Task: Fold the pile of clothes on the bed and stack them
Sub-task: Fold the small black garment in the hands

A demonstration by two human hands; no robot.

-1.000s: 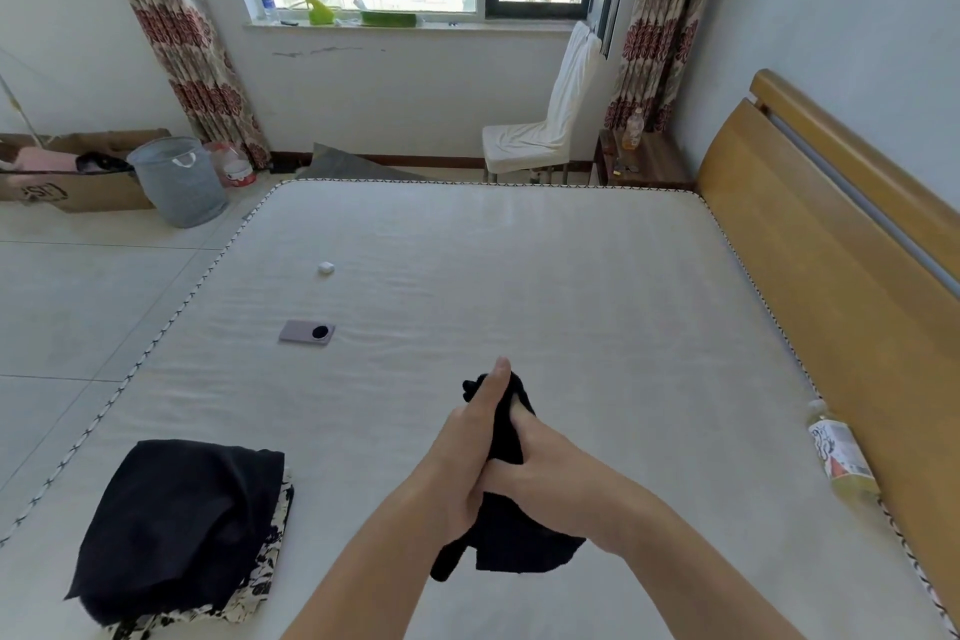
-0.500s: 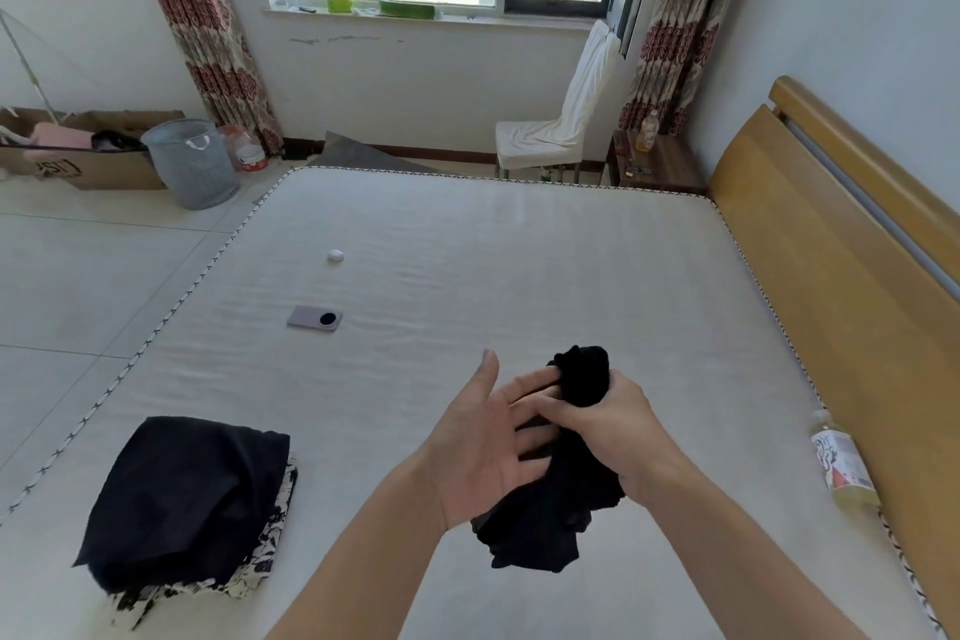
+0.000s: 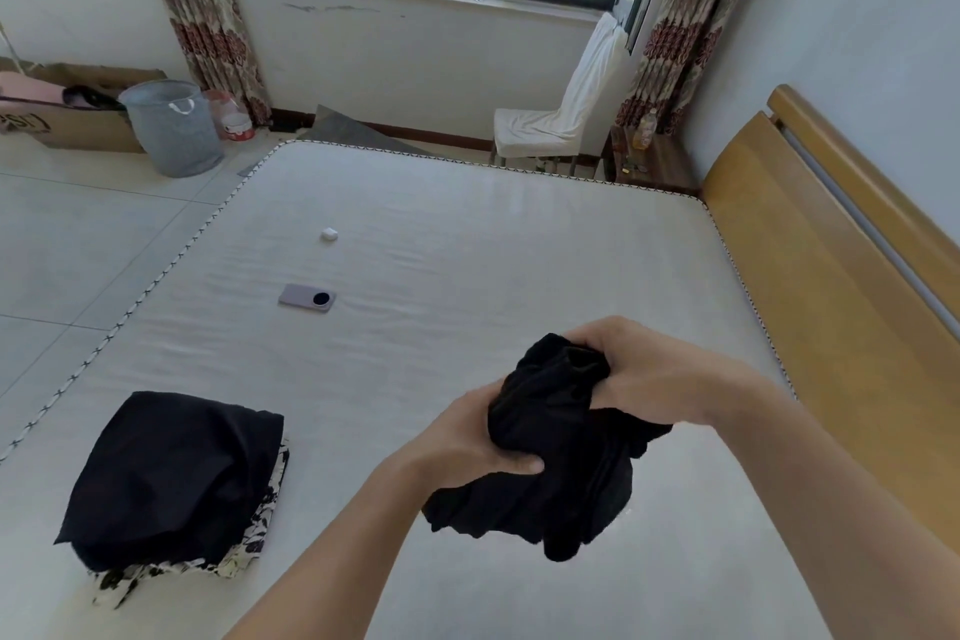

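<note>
A crumpled black garment (image 3: pixel 561 463) hangs in the air above the bed (image 3: pixel 467 250), held by both hands. My left hand (image 3: pixel 467 437) grips its lower left side, thumb pressed across the cloth. My right hand (image 3: pixel 639 374) clutches the bunched top from the right. Loose folds droop below the hands. On the bed's near left lies a stack of folded clothes (image 3: pixel 176 473): a black piece on top, a black-and-white patterned piece (image 3: pixel 244 551) under it.
A lilac phone (image 3: pixel 307 298) and a small white case (image 3: pixel 329 234) lie on the mattress further out. The wooden headboard (image 3: pixel 831 276) runs along the right. A grey laundry basket (image 3: pixel 171 127), cardboard box (image 3: pixel 67 120) and white chair (image 3: pixel 556 120) stand on the floor beyond.
My left hand went from lying open against the garment to gripping it. Both hands and the bunched garment shifted right and slightly up in the view.
</note>
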